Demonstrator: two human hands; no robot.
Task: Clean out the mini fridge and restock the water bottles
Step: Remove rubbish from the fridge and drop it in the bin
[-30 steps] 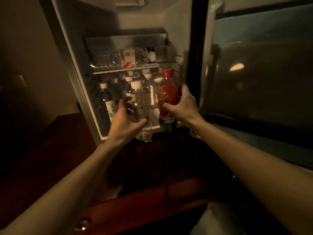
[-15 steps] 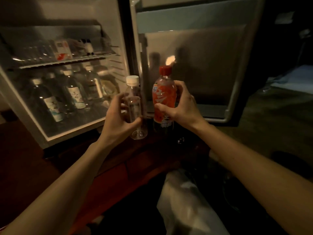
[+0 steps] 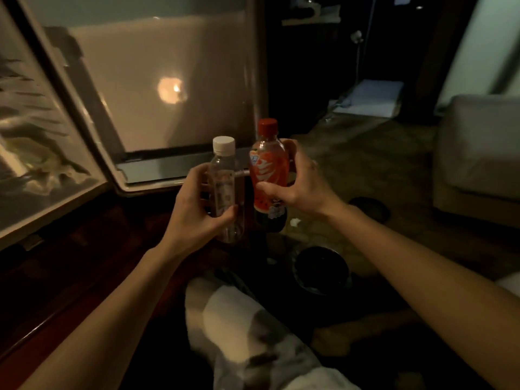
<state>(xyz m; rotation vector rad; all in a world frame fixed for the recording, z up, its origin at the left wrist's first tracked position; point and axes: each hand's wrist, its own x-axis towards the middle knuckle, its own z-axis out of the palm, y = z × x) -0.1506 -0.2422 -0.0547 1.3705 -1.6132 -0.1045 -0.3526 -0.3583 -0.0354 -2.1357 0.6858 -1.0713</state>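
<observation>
Dim room; smooth cylindrical bottles (image 3: 225, 190) gripped.

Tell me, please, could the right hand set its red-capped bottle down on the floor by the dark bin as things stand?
Probably yes: the right hand grips the red-capped bottle above open floor, and nothing visible stands between it and the dark bin.

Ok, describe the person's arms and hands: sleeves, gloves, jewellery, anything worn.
Both arms are bare from wrist to the frame's edge, with no sleeve in view. The left hand and right hand wear no gloves, and no ring, watch or bracelet shows. The light is dim, so small marks could go unseen.
</observation>
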